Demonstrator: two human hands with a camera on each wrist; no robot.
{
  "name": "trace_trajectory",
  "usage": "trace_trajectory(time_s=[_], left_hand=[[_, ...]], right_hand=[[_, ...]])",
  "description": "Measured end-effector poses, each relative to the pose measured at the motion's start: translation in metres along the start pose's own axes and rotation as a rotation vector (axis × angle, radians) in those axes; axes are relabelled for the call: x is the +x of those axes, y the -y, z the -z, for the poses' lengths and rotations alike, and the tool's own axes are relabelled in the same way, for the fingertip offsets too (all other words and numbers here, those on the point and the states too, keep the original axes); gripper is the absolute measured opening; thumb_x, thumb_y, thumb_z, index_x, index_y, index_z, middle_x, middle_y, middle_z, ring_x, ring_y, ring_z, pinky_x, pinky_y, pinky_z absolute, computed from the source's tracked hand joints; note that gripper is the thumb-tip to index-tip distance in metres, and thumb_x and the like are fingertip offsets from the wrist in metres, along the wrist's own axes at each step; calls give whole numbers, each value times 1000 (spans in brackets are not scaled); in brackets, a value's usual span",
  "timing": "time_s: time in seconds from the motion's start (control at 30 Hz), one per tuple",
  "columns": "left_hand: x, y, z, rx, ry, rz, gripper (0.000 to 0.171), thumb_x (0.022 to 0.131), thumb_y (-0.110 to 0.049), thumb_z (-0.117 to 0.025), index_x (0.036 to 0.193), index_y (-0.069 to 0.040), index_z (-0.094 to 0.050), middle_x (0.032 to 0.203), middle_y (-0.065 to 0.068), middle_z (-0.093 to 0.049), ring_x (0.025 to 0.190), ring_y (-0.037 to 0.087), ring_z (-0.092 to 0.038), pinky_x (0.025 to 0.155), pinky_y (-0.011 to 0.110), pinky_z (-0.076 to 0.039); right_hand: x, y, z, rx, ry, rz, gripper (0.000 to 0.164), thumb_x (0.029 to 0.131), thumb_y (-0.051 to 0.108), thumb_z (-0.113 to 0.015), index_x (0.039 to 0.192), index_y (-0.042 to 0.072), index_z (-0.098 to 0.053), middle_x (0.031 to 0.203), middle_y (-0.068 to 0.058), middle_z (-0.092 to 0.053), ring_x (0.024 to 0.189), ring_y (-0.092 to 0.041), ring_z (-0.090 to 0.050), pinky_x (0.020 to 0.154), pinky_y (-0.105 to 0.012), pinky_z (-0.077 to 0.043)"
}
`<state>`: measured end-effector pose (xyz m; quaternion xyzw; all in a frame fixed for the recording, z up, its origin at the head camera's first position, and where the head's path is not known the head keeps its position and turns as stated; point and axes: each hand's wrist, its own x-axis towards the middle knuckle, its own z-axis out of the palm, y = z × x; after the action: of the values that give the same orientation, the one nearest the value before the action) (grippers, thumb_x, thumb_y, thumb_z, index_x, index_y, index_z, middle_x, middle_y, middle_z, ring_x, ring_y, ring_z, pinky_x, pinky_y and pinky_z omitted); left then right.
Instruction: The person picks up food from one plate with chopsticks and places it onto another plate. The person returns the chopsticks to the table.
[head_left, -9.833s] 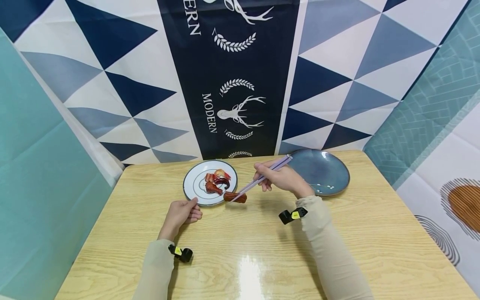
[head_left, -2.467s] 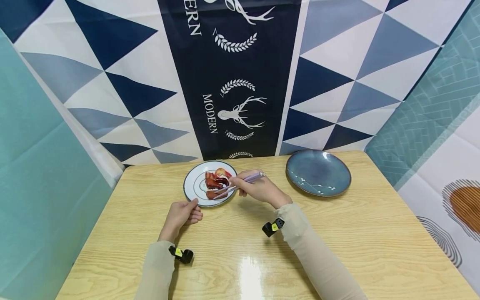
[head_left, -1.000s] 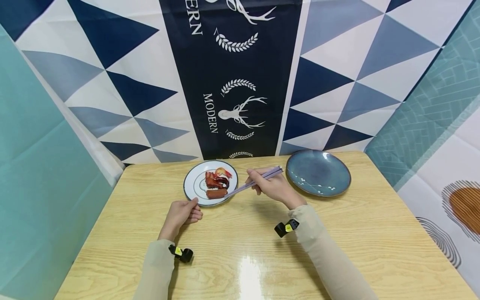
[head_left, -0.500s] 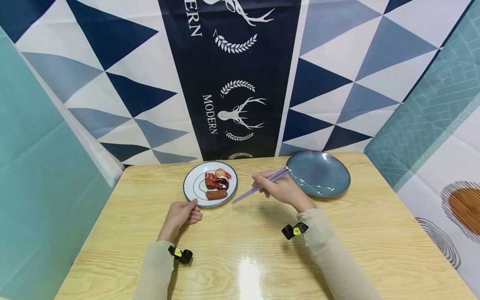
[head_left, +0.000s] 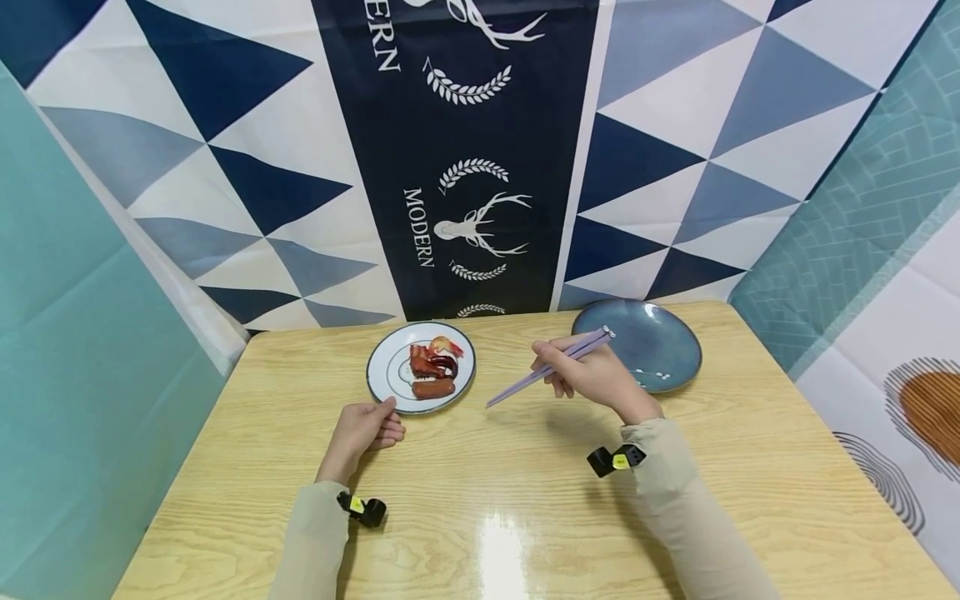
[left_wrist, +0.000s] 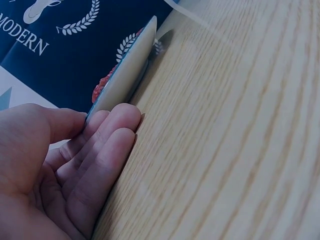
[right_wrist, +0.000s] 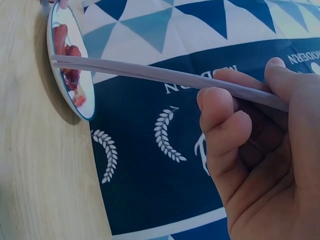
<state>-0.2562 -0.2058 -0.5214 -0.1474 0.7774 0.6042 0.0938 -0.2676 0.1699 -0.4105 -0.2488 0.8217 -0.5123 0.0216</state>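
Note:
My left hand [head_left: 365, 429] pinches the near rim of a white plate [head_left: 384, 367] with a blue edge, thumb above and fingers below, as the left wrist view shows. On the plate lie a sausage [head_left: 432, 388] at the front, a reddish-brown meat piece [head_left: 422, 362], a dark curled piece [head_left: 447, 363] and a shrimp [head_left: 445, 345] at the back. My right hand [head_left: 592, 375] holds a pair of lilac chopsticks [head_left: 528, 382] right of the plate. Their tips lie close together with no food between them; in the right wrist view the chopsticks [right_wrist: 150, 73] overlap the plate.
A larger blue plate [head_left: 637, 333] with a white blossom pattern stands at the back right, partly behind my right hand. The wooden table [head_left: 480, 483] ends at a patterned cloth backdrop [head_left: 480, 167].
Earlier, the chopsticks held a brown food piece beside the white plate, then worked over the food at its front. They have since drawn away rightward, leaving the sausage there. The left hand stays put.

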Motion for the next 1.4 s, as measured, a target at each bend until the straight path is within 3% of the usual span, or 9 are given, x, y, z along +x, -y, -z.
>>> trace_trajectory(time_s=[0.6, 1.4], left_hand=[[-1, 1, 0, -2, 0, 9, 43, 106, -35, -59, 91, 3, -72, 72, 5, -75, 63, 10, -72, 63, 24, -64], [1, 0, 0, -13, -1, 3, 41, 104, -33, -61, 90, 3, -73, 72, 6, -75, 62, 11, -72, 62, 25, -64]], right_hand=[[-23, 6, 27, -25, -52, -43, 40, 109, 30, -54, 88, 4, -76, 65, -9, -67, 51, -19, -60, 45, -28, -53], [-50, 12, 71, -97, -77, -28, 42, 111, 24, -49, 86, 1, -74, 62, -8, -64, 52, -22, -61, 47, -34, -55]])
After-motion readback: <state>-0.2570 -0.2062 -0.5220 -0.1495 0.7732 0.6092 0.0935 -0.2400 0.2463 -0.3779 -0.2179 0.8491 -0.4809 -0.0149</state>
